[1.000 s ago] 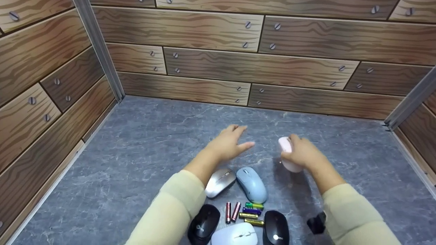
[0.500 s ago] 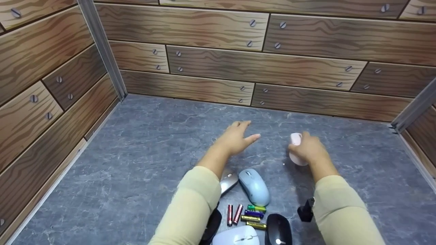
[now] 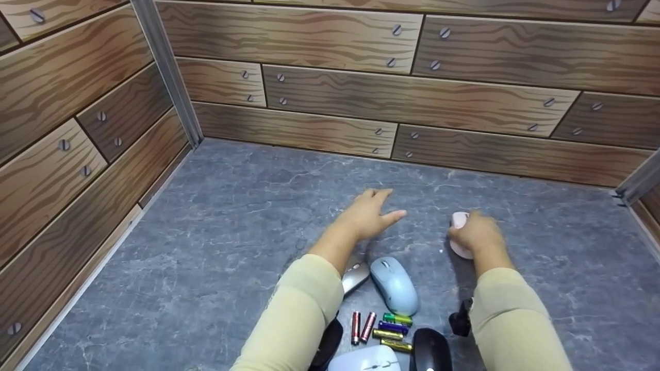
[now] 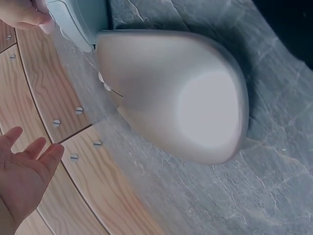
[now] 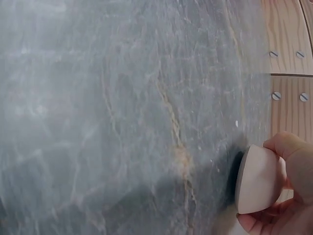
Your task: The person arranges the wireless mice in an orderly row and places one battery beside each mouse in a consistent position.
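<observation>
My right hand [image 3: 479, 236] grips a pale pink computer mouse [image 3: 460, 220] by its sides, on the right of the surface. In the right wrist view, thumb and fingers pinch the pink mouse [image 5: 258, 180], its underside close to the surface. My left hand [image 3: 365, 216] hovers with fingers spread, holding nothing, beyond a silver mouse [image 3: 356, 275] and a light blue mouse [image 3: 395, 286]. The left wrist view has the silver mouse [image 4: 171, 93] large in the middle and the left hand [image 4: 24, 176] at lower left. My left forearm partly covers the silver mouse.
Several batteries [image 3: 388, 334] lie in a cluster near me. Around them are a white mouse [image 3: 363, 359], a black mouse [image 3: 432, 350] and another black mouse [image 3: 330, 342], partly under my left sleeve. Wood-patterned walls [image 3: 330, 93] bound the grey marbled surface [image 3: 216, 232].
My right hand has carried the pink mouse to the right and lowered it towards the surface. My left hand stays spread and shifts slightly right in view, its sleeve covering more of the silver mouse.
</observation>
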